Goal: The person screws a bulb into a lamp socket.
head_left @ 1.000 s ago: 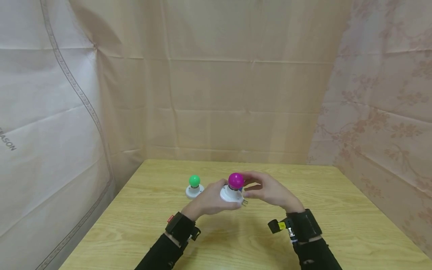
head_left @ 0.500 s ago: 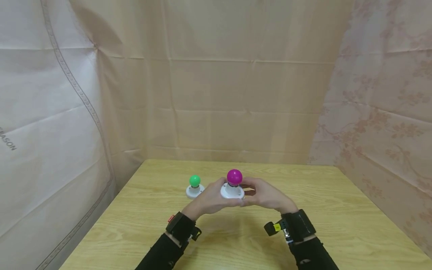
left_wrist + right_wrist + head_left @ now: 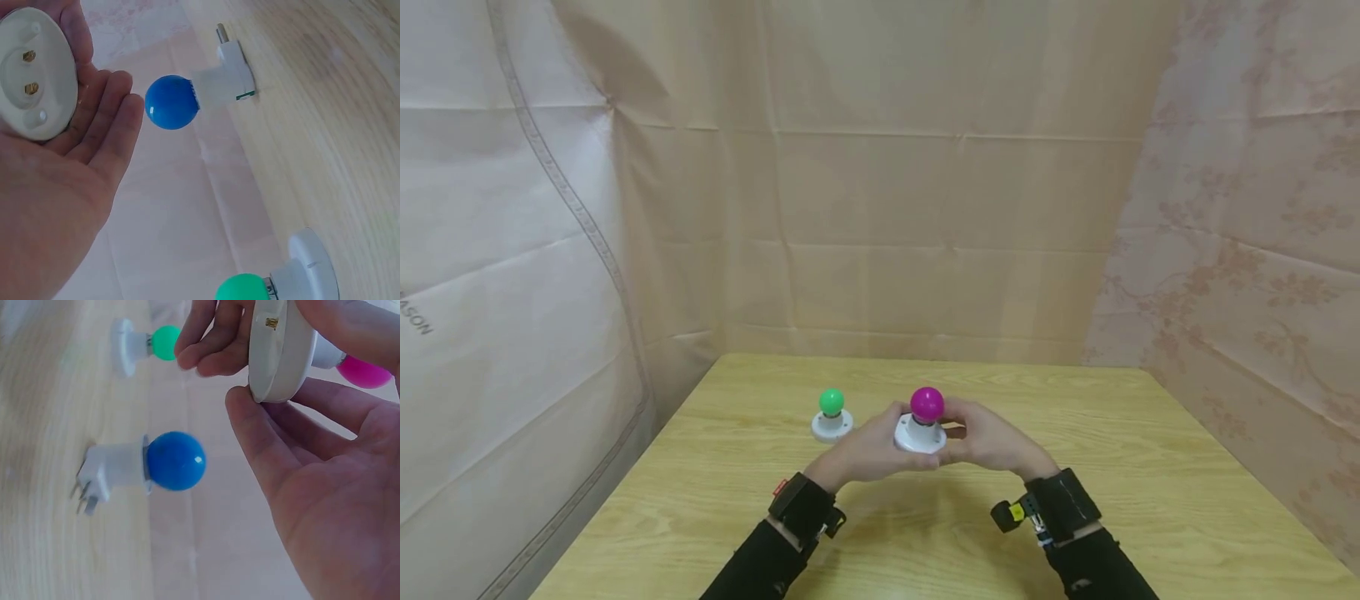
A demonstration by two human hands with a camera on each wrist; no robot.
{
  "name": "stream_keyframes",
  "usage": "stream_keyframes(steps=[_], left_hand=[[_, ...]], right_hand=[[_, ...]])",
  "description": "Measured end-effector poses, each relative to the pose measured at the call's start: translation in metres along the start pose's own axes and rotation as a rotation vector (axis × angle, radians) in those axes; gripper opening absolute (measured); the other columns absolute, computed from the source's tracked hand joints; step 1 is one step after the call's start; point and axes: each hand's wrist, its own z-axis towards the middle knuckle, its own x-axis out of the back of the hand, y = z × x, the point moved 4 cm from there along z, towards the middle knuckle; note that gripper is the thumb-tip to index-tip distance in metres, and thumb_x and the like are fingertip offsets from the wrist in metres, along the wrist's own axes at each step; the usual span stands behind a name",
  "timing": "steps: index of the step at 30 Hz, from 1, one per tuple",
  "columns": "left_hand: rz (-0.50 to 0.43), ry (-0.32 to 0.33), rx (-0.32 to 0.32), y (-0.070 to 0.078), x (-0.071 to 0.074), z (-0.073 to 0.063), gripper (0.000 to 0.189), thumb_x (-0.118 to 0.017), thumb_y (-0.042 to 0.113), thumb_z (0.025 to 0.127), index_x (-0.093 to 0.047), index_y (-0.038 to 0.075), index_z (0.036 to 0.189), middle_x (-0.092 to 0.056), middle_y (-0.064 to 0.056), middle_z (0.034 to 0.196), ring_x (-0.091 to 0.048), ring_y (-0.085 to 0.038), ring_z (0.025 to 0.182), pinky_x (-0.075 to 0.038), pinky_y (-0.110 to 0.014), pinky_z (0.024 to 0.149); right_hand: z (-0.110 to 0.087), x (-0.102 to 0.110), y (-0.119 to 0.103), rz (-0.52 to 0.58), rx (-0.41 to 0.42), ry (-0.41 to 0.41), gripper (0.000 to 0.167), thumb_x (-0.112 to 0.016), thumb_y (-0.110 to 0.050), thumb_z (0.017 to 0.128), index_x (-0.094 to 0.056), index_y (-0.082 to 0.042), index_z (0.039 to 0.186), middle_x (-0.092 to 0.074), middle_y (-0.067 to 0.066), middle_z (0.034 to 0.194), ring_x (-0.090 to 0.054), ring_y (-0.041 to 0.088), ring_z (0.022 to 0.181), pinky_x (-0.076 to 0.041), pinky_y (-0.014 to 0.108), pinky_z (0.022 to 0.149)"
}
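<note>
Between both hands is a round white lamp holder [image 3: 920, 435] with a magenta light bulb [image 3: 927, 404] in it, raised above the table. My left hand [image 3: 872, 446] grips its left side. My right hand [image 3: 996, 437] holds the right side, with fingertips at the rim in the right wrist view. The left wrist view shows the holder's hollow underside [image 3: 39, 74] with brass screws. Below stands a blue bulb [image 3: 177, 460] in a white plug-in socket [image 3: 109, 467] with metal prongs; the hands hide it in the head view.
A green bulb [image 3: 831, 402] in a second round white holder [image 3: 832, 426] stands on the wooden table [image 3: 1075, 433], left of and behind the hands. Beige cloth [image 3: 910, 192] hangs behind the table, with a patterned cloth [image 3: 1262, 250] at the right.
My right hand has moved left and its fingers now meet the holder's rim. The magenta lamp has risen slightly, then dropped back. The plug prongs seen earlier in the head view are now hidden.
</note>
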Motion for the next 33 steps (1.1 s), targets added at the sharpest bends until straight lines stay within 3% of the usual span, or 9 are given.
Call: stream_keyframes(steps=[4,8,12,14,19,22,33], left_hand=[[-0.025,-0.046,-0.009,-0.003,-0.004,0.0,0.088,-0.08,0.05,0.083,-0.038,0.012,0.149,-0.06,0.001,0.126,-0.061,-0.011,0.111,-0.05,-0.036,0.092],[-0.046,-0.084,-0.148,-0.002,-0.008,0.006,0.07,-0.08,0.04,0.087,-0.05,0.011,0.143,-0.064,0.003,0.121,-0.063,-0.01,0.107,-0.05,-0.033,0.092],[-0.003,-0.107,-0.274,-0.002,-0.011,0.01,0.057,-0.081,0.032,0.086,-0.06,0.01,0.135,-0.068,0.007,0.117,-0.064,-0.008,0.104,-0.05,-0.03,0.093],[0.031,-0.108,-0.25,-0.006,-0.012,0.011,0.056,-0.083,0.031,0.085,-0.062,0.012,0.133,-0.068,0.009,0.115,-0.063,-0.007,0.102,-0.049,-0.029,0.092],[0.127,-0.085,-0.067,-0.015,-0.014,0.009,0.056,-0.089,0.031,0.078,-0.067,0.013,0.126,-0.069,0.009,0.106,-0.062,-0.006,0.095,-0.049,-0.028,0.087],[0.179,-0.07,0.003,-0.017,-0.016,0.009,0.055,-0.091,0.031,0.075,-0.07,0.011,0.121,-0.07,0.007,0.099,-0.062,-0.006,0.089,-0.05,-0.028,0.084],[0.267,-0.071,0.118,-0.025,-0.024,0.007,0.057,-0.095,0.027,0.068,-0.072,0.011,0.118,-0.071,0.0,0.105,-0.063,-0.011,0.093,-0.05,-0.028,0.086]], right_hand=[[-0.004,-0.001,0.007,-0.019,-0.028,0.004,0.07,-0.085,-0.018,0.084,-0.053,-0.006,0.145,-0.054,0.014,0.146,-0.053,0.036,0.132,-0.046,0.048,0.105],[-0.006,-0.004,0.014,-0.047,-0.034,0.015,0.066,-0.085,-0.021,0.084,-0.056,-0.006,0.141,-0.058,0.012,0.141,-0.055,0.035,0.13,-0.047,0.049,0.104],[-0.006,-0.009,0.022,-0.082,-0.04,0.032,0.063,-0.086,-0.022,0.082,-0.059,-0.006,0.137,-0.061,0.01,0.135,-0.058,0.033,0.124,-0.049,0.046,0.102],[-0.005,-0.013,0.025,-0.109,-0.039,0.035,0.062,-0.086,-0.022,0.082,-0.06,-0.004,0.135,-0.063,0.009,0.131,-0.06,0.033,0.122,-0.051,0.044,0.1],[-0.003,-0.02,0.035,-0.214,-0.046,0.024,0.056,-0.086,-0.024,0.081,-0.064,-0.002,0.127,-0.066,0.006,0.122,-0.061,0.029,0.115,-0.053,0.044,0.095],[-0.003,-0.024,0.041,-0.241,-0.072,0.018,0.057,-0.087,-0.023,0.079,-0.064,-0.003,0.127,-0.067,0.005,0.119,-0.061,0.028,0.111,-0.053,0.048,0.094],[-0.002,-0.037,0.044,-0.27,-0.097,-0.07,0.057,-0.088,-0.019,0.076,-0.065,-0.006,0.127,-0.068,0.003,0.118,-0.062,0.025,0.109,-0.051,0.046,0.094]])
